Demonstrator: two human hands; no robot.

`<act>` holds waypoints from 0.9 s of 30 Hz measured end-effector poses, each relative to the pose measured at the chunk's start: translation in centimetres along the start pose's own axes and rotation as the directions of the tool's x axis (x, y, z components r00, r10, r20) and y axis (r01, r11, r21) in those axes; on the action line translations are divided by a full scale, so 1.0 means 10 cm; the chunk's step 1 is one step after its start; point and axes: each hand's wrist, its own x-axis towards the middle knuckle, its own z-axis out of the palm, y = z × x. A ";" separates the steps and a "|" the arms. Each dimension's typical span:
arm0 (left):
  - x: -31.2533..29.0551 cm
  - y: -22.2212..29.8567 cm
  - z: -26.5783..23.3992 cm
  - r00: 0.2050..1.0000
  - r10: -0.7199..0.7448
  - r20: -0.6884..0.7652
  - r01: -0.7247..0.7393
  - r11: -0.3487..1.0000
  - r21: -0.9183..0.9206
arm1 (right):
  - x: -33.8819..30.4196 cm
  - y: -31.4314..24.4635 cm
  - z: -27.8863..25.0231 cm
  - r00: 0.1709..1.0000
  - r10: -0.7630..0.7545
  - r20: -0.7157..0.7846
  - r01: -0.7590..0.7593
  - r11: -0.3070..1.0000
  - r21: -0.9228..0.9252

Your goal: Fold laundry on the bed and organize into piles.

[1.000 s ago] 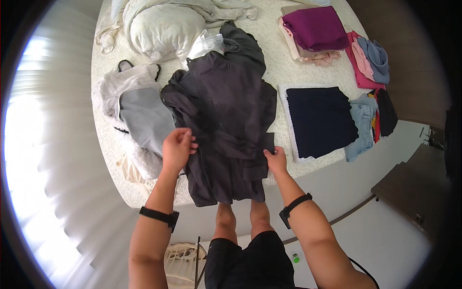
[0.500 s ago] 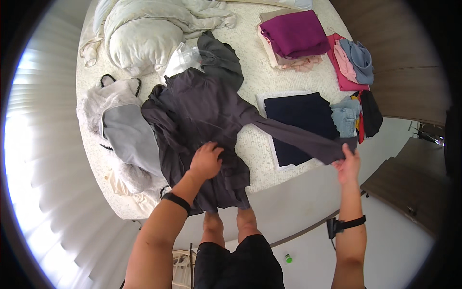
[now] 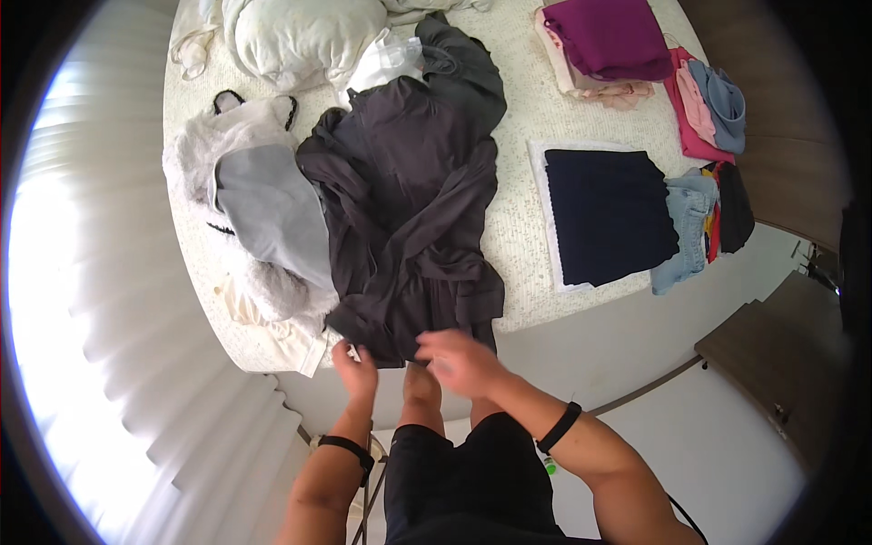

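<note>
A dark grey garment (image 3: pixel 409 209) lies crumpled on the white bed (image 3: pixel 522 136), its lower hem hanging over the near edge. My left hand (image 3: pixel 356 368) pinches that hem at its left corner. Just right of it, my right hand (image 3: pixel 463 359) hovers at the hem with fingers spread, slightly blurred, and I cannot tell whether it grips the cloth. A sleeve of the garment is laid back across its middle.
A light grey top (image 3: pixel 272 213) and fluffy white clothes lie left of the garment. A folded navy piece (image 3: pixel 609 213) sits to the right, with a magenta stack (image 3: pixel 613 36) and coloured clothes (image 3: pixel 708 100) beyond. A white pillow (image 3: pixel 300 36) is at the far side. A curtain hangs left.
My right hand pulled a sleeve out to the right, then brought it back across the garment. Both hands have since come down to the hem at the bed's near edge.
</note>
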 end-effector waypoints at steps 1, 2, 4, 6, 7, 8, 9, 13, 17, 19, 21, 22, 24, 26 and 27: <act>0.07 -0.14 -0.03 0.999 -0.020 -0.047 0.015 0.995 -0.099 | -0.07 0.18 0.02 0.942 0.214 -0.257 -0.208 0.977 0.052; 0.17 -0.24 -0.06 0.994 -0.043 -0.098 0.023 0.980 -0.196 | -0.10 0.38 0.04 0.778 0.406 -0.479 -0.381 0.912 0.154; 0.30 -0.17 0.05 0.996 -0.024 -0.089 -0.008 0.940 -0.341 | -0.22 1.11 -0.11 0.501 0.368 -0.783 -0.551 0.834 0.039; 0.43 -0.01 -0.02 0.983 -0.095 0.158 0.162 0.854 -0.493 | -0.07 1.20 -0.32 0.502 0.582 -0.640 -0.643 0.746 0.175; 0.52 -0.05 -0.08 0.962 -0.111 0.249 0.239 0.783 -0.574 | 0.08 1.16 -0.28 0.513 0.584 -0.629 -0.635 0.751 0.180; 0.53 0.07 -0.05 0.960 -0.114 0.255 0.246 0.780 -0.575 | 0.15 1.15 -0.27 0.554 0.650 -0.520 -0.636 0.734 0.239; 0.51 0.19 -0.02 0.934 -0.095 0.344 0.292 0.758 -0.583 | 0.19 1.12 -0.23 0.589 0.700 -0.404 -0.640 0.709 0.297; 0.39 0.26 -0.04 0.784 -0.092 0.614 0.485 0.709 -0.512 | 0.22 1.01 0.01 0.591 0.806 -0.039 -0.683 0.525 0.508; 0.24 0.29 -0.02 0.807 -0.043 0.590 0.325 0.866 -0.381 | -0.01 0.95 -0.14 0.562 0.814 -0.145 -0.670 0.551 0.497; 0.11 0.37 0.01 0.784 0.029 0.620 0.352 0.803 -0.482 | -0.22 0.94 -0.50 0.528 0.799 -0.289 -0.626 0.596 0.503; -0.11 0.48 -0.05 0.708 -0.002 0.706 0.535 0.653 -0.536 | -0.43 0.93 -0.89 0.534 0.719 -0.445 -0.655 0.684 0.320; -0.19 0.48 -0.09 0.633 -0.019 0.774 0.685 0.481 -0.548 | -0.47 0.87 -1.03 0.554 0.658 -0.510 -0.654 0.723 0.223; -0.32 0.28 -0.08 0.571 -0.101 0.814 0.748 0.474 -0.466 | -0.47 0.77 -1.06 0.548 0.659 -0.515 -0.710 0.692 0.131; -0.52 -0.01 0.23 0.638 -0.187 0.747 0.732 0.448 -0.513 | -0.68 1.05 -0.87 0.508 0.667 -0.545 -0.718 0.677 0.159; -0.62 0.05 0.41 0.607 -0.134 0.783 0.734 0.472 -0.488 | -0.96 1.39 -0.88 0.476 0.745 -0.468 -0.780 0.603 0.166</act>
